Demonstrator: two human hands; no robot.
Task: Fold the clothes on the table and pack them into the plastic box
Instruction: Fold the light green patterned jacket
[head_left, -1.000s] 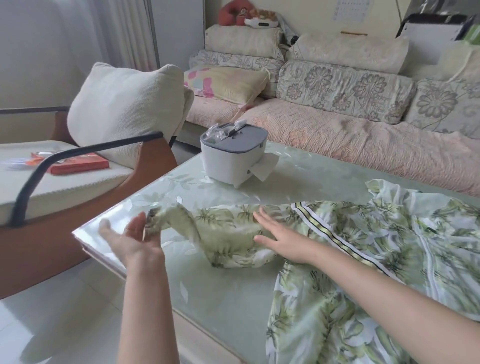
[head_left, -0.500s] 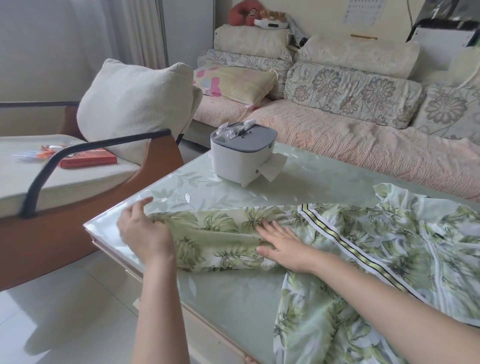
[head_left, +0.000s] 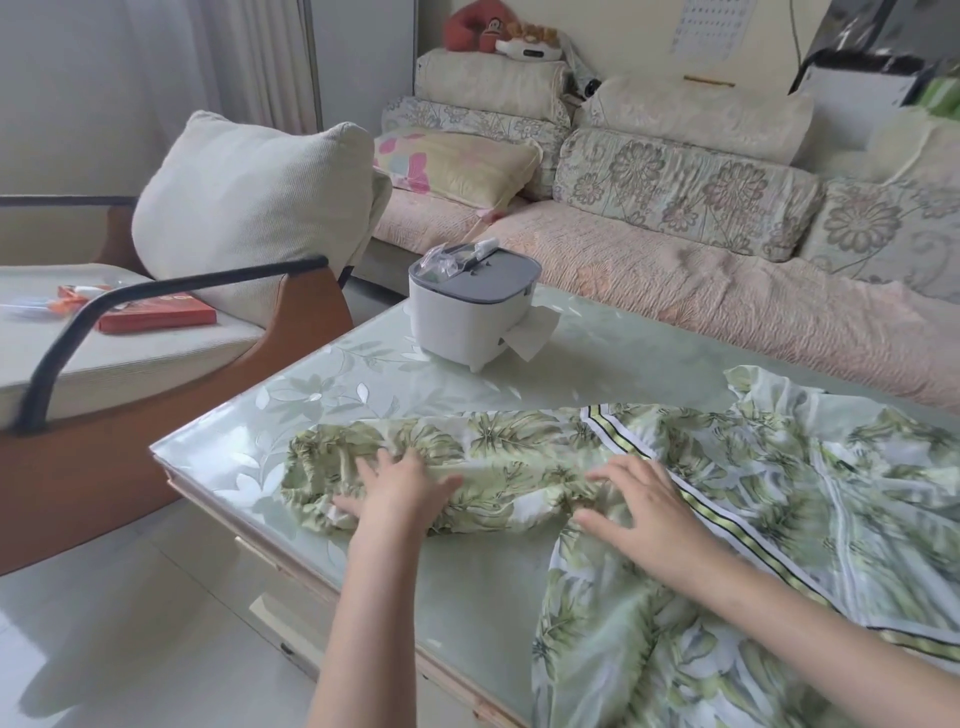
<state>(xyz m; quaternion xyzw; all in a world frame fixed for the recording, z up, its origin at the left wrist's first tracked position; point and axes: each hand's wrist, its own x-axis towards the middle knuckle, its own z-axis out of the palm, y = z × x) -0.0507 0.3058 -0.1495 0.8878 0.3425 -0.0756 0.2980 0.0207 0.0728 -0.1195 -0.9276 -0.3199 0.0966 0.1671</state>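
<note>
Our left hand (head_left: 400, 488) lies flat on the spread sleeve of the leaf-print garment (head_left: 779, 467) near the worktop's (head_left: 363, 384) left corner, fingers straight, gripping nothing. Our right hand (head_left: 644, 504) presses the shoulder, fingers extended too. The garment's body spreads rightward, its hem hanging over the near edge.

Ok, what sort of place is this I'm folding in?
Most likely a home living room: a long sofa with floral cushions, an armchair beside it, and a glass-topped coffee table holding a tissue box and a leaf-print garment.
</note>
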